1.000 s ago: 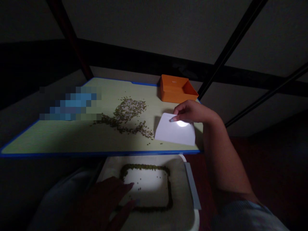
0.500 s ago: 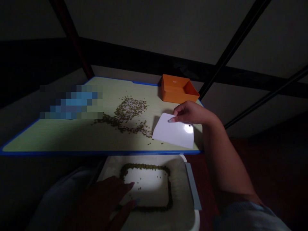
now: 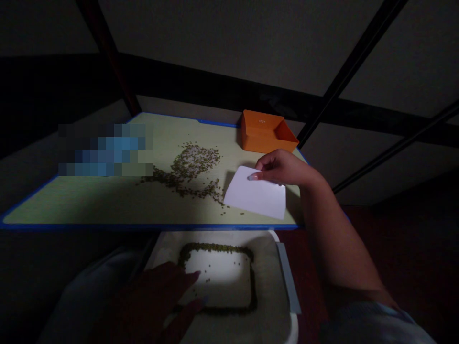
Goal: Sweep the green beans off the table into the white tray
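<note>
My right hand (image 3: 278, 167) pinches the upper edge of a white dough scraper (image 3: 256, 193), a thin flat sheet with rounded corners. The scraper leans over the right part of a pale tabletop edged in blue (image 3: 107, 203), its left corner at the fringe of a scatter of small green beans or grains (image 3: 195, 160). Lower down, my left hand (image 3: 168, 291) is in deep shadow, thumb and fingers stretched apart over a white plastic tub (image 3: 272, 282). More of the small grains line the edges of the tub's floor.
An open orange box (image 3: 267, 134) stands at the table's back right corner. On the left side lies a blurred-out blue thing (image 3: 118, 148). The tub sits below the table's front edge, with a grey strip (image 3: 289, 277) along its right side. Panelled walls rise behind.
My right hand has shifted the scraper slightly left, and the bright glare on it is gone. My left hand and the grains look the same.
</note>
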Available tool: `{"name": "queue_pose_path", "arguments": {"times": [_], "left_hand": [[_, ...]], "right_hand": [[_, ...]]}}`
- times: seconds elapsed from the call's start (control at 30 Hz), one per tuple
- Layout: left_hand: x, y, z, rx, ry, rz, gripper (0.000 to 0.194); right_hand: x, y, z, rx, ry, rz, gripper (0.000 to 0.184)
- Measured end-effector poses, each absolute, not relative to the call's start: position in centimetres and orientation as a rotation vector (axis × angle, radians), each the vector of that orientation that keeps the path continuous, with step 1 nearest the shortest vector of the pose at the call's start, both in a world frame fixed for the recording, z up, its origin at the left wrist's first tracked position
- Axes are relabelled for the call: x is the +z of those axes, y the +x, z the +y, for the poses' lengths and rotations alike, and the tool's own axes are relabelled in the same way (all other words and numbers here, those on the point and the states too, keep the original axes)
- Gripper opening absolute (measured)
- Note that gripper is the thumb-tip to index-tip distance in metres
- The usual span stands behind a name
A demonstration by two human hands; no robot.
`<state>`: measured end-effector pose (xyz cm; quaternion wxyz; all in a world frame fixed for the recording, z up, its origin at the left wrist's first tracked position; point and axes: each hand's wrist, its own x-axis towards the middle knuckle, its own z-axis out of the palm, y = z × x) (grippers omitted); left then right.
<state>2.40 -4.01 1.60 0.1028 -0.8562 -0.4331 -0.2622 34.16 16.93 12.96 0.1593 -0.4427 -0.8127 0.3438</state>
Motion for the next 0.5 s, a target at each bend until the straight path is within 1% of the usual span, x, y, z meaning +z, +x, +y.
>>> {"name": "queue_pose_path", "arguments": {"times": [0.17, 0.37, 0.5], "left_hand": [[1.31, 2.29, -4.05, -0.819, -2.55, -1.334, 0.035], [1.37, 2.09, -4.11, -0.779, -2.595, -1.32, 0.033], [1.22, 2.27, -4.05, -0.767, -2.578, -1.357, 0.037]], "right_hand": [[12.49, 33.8, 17.08, 0.97, -1.221, -2.312, 0.038], [12.18, 33.44, 17.05, 0.967, -1.219, -2.296, 0.031], [12.29, 33.33, 16.87, 0.984, -1.206, -2.303, 0.031]]}}
